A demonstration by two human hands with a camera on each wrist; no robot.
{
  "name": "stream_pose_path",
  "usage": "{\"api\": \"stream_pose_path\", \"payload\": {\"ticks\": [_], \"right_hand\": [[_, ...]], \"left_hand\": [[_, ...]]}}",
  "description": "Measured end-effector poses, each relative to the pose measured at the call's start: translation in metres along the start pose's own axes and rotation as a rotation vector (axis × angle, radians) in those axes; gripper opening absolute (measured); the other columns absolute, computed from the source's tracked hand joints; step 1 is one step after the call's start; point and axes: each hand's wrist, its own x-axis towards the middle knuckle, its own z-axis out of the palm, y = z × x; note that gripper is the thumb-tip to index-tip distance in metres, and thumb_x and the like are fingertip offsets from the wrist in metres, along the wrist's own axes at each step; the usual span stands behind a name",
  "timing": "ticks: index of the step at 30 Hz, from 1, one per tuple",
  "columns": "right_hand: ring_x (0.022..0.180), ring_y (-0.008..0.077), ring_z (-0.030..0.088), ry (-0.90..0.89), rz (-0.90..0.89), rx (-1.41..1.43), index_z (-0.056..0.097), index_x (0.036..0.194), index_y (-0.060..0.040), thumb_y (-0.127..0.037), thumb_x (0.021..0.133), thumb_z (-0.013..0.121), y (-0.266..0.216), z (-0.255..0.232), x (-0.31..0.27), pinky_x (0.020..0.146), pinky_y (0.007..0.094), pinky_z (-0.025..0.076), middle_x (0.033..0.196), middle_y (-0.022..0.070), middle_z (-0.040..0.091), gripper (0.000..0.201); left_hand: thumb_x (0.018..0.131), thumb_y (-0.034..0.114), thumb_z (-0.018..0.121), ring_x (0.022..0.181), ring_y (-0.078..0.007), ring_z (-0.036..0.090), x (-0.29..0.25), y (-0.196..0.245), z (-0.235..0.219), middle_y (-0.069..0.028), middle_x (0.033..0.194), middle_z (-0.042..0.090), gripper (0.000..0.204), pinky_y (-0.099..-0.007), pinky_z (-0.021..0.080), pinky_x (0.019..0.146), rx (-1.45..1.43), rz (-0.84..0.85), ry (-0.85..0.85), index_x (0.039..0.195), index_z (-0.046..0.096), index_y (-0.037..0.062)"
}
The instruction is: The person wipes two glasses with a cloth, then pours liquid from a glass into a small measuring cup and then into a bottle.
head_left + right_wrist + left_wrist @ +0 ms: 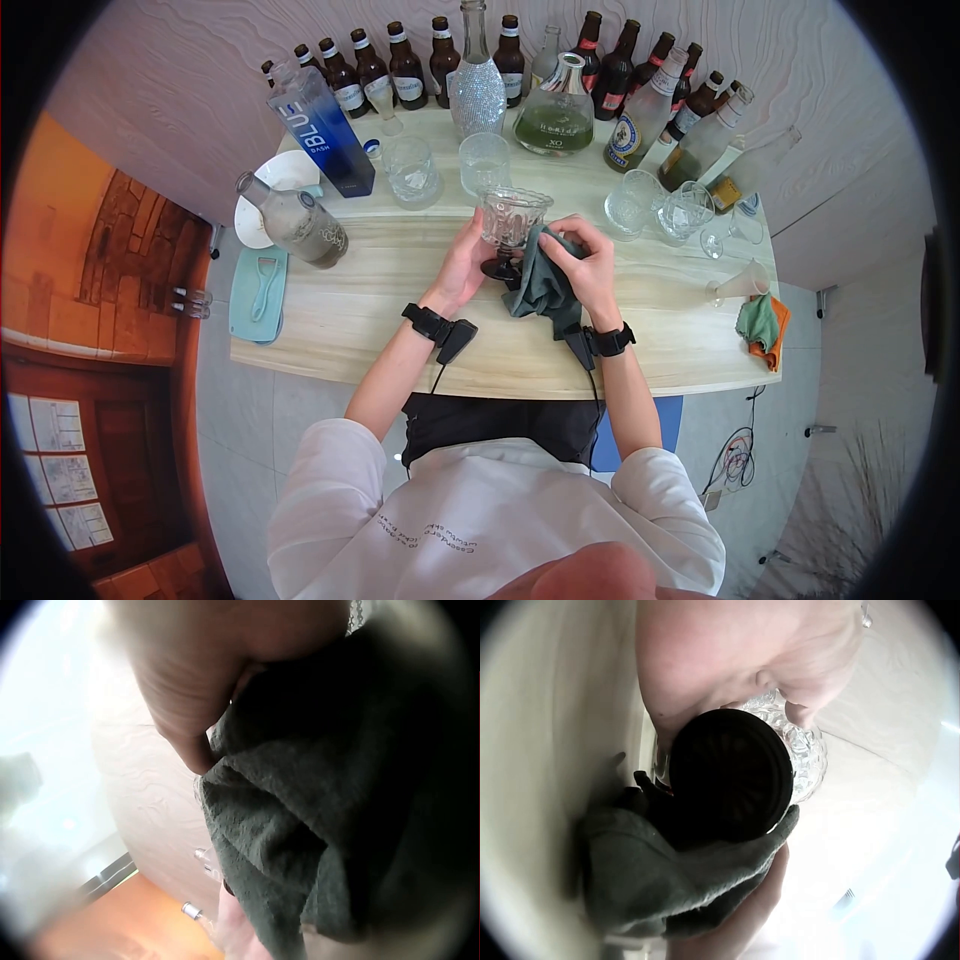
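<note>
My left hand (461, 268) grips a cut-glass goblet (513, 214) with a clear, scalloped bowl and a dark stem and foot. It is raised over the near middle of the table. In the left wrist view the round dark foot (731, 776) faces the camera, with part of the clear bowl beyond it. A grey-green cloth (547, 285) is pinched in my right hand (588, 262) and lies against the goblet's right side. Its folds (262, 802) hang below the fingers in the right wrist view and hide most of the goblet there.
Several brown beer bottles (406, 75) line the back wall. Tumblers (485, 165) and a green-liquid decanter (556, 125) stand beyond my hands. A tall blue bottle (325, 130), a grey bottle (300, 225) and a peeler (265, 288) are left; folded cloths (762, 328) lie right.
</note>
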Motion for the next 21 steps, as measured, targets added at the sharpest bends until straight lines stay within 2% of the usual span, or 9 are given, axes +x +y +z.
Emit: {"api": "stream_pose_path", "payload": {"ticks": [1,4,7,10,13,15,18,21], "right_hand": [[0.065,0.0068,0.042,0.001,0.005,-0.005,0.074,0.093,-0.0025,-0.010,0.084,0.083,0.001,0.000,-0.001,0.059,0.0254,0.034,0.076,-0.0025,0.057,0.015],[0.064,0.0058,0.042,-0.006,-0.035,-0.038,0.073,0.093,-0.0020,-0.010,0.085,0.082,-0.004,0.002,-0.002,0.058,0.0249,0.034,0.076,-0.0029,0.058,0.015],[0.064,0.0040,0.043,0.038,-0.039,0.020,0.072,0.096,-0.0011,-0.008,0.088,0.080,0.000,0.004,-0.002,0.057,0.0233,0.034,0.077,-0.0038,0.059,0.014],[0.063,0.0021,0.044,0.137,-0.013,0.121,0.071,0.101,-0.0003,-0.007,0.092,0.077,0.003,0.004,-0.003,0.056,0.0213,0.034,0.079,-0.0043,0.060,0.013],[0.063,0.0008,0.045,0.179,0.055,0.169,0.069,0.103,0.0002,-0.006,0.094,0.076,0.003,0.000,-0.003,0.055,0.0198,0.033,0.080,-0.0045,0.061,0.013],[0.064,0.0013,0.044,0.172,0.061,0.177,0.070,0.102,0.0006,-0.006,0.092,0.077,0.004,-0.001,-0.001,0.056,0.0203,0.033,0.078,-0.0049,0.060,0.014],[0.065,0.0031,0.042,0.079,-0.065,0.054,0.072,0.099,0.0002,-0.006,0.089,0.079,0.007,-0.001,0.000,0.058,0.0219,0.033,0.077,-0.0050,0.058,0.014],[0.066,0.0049,0.040,0.012,-0.020,0.038,0.074,0.097,-0.0010,-0.006,0.086,0.081,0.007,0.002,-0.002,0.060,0.0240,0.034,0.076,-0.0043,0.056,0.014]], "left_hand": [[0.101,0.064,0.056,0.115,-0.0169,0.064,0.001,-0.002,-0.004,-0.0078,0.133,0.065,0.071,-0.0363,0.052,0.098,-0.026,-0.030,-0.026,0.144,0.052,0.0078],[0.098,0.056,0.068,0.113,-0.0149,0.065,-0.002,-0.013,-0.003,-0.0069,0.131,0.066,0.067,-0.0339,0.055,0.094,0.130,0.096,-0.013,0.142,0.053,0.0077],[0.096,0.046,0.074,0.107,-0.0139,0.065,-0.003,-0.007,0.000,-0.0050,0.127,0.067,0.064,-0.0335,0.055,0.091,0.249,-0.007,0.035,0.142,0.055,0.0060],[0.095,0.042,0.075,0.104,-0.0114,0.066,-0.002,-0.007,-0.004,-0.0024,0.123,0.067,0.058,-0.0310,0.056,0.086,0.180,-0.077,-0.002,0.137,0.058,0.0065],[0.095,0.038,0.076,0.116,-0.0138,0.064,-0.002,-0.007,-0.007,-0.0070,0.134,0.064,0.066,-0.0323,0.055,0.094,0.108,-0.118,-0.033,0.146,0.051,0.0048],[0.095,0.039,0.076,0.122,-0.0162,0.062,-0.002,-0.005,-0.002,-0.0088,0.138,0.062,0.073,-0.0339,0.052,0.101,0.078,-0.027,-0.071,0.152,0.047,0.0039],[0.094,0.040,0.077,0.129,-0.0189,0.059,-0.003,-0.001,-0.001,-0.0107,0.144,0.060,0.081,-0.0360,0.046,0.109,0.084,0.078,-0.095,0.157,0.041,0.0028],[0.095,0.046,0.075,0.129,-0.0200,0.059,-0.003,-0.002,-0.002,-0.0115,0.144,0.060,0.084,-0.0365,0.045,0.111,0.071,0.117,-0.075,0.158,0.040,0.0023]]}}
